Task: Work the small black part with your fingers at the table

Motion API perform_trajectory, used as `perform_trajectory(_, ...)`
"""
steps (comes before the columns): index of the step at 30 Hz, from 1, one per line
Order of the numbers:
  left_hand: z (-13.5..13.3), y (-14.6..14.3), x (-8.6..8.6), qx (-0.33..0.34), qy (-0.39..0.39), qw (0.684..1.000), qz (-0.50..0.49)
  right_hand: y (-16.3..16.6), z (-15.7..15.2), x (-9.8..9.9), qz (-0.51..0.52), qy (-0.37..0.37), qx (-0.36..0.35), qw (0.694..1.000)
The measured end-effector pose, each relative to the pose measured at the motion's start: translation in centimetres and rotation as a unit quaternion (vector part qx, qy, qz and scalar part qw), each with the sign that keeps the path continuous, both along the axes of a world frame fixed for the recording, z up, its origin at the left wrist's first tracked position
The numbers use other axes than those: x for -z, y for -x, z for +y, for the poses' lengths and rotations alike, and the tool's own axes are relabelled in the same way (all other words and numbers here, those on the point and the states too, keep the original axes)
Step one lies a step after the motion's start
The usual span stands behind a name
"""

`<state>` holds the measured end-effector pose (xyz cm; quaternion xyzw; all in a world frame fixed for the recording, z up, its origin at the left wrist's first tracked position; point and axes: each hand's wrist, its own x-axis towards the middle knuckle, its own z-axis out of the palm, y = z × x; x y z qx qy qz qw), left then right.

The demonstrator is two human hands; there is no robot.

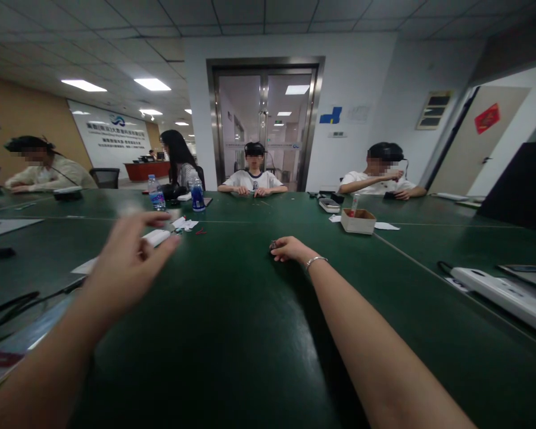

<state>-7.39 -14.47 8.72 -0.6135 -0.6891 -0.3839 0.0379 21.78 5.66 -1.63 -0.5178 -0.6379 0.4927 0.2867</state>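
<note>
My left hand (127, 259) is raised over the left part of the green table (214, 333), slightly blurred, its thumb and fingers apart and nothing between them. Just behind its fingertips lies a white object (156, 237), partly covered by the hand. Crumpled white paper scraps (185, 224) and small red bits (201, 232) lie a little farther back. With a silver bracelet at the wrist, my right hand (291, 248) rests low at the table's middle. Its fingers pinch a small dark object (273, 246), too small for me to tell its kind.
Two plastic bottles, one clear (155, 193) and one blue (198, 196), stand back left. A small box (358, 221) sits back right. A white power strip (502, 298) lies at right, black cables (13, 307) at left. Several people sit around the far side.
</note>
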Motion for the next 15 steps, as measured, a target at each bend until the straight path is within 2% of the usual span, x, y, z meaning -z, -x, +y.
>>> perform_trajectory(2,3.8,-4.3,-0.4,0.132,0.035,0.990,0.041,1.0,0.5,0.6,0.004,-0.031,-0.001,0.999)
perform_trajectory(4,8.0,-7.5,0.8,0.218,0.080,0.971,0.064,1.7,0.7,1.3,0.004,-0.081,0.006,0.997)
perform_trajectory(5,10.1,-8.7,1.8,0.239,0.087,0.964,0.071,1.9,0.7,1.8,0.001,-0.102,0.012,0.995)
perform_trajectory(8,15.3,-11.6,5.2,0.251,0.120,0.958,0.076,2.0,0.9,2.9,-0.019,-0.145,0.025,0.989)
perform_trajectory(10,17.6,-13.0,7.2,0.262,0.149,0.952,0.062,2.0,1.1,3.3,-0.042,-0.162,0.032,0.985)
perform_trajectory(13,19.2,-14.3,9.8,0.294,0.171,0.940,0.039,1.9,1.4,3.6,-0.083,-0.190,0.054,0.977)
perform_trajectory(15,19.6,-14.3,11.3,0.305,0.121,0.944,0.026,2.0,1.4,3.6,-0.096,-0.215,0.053,0.970)
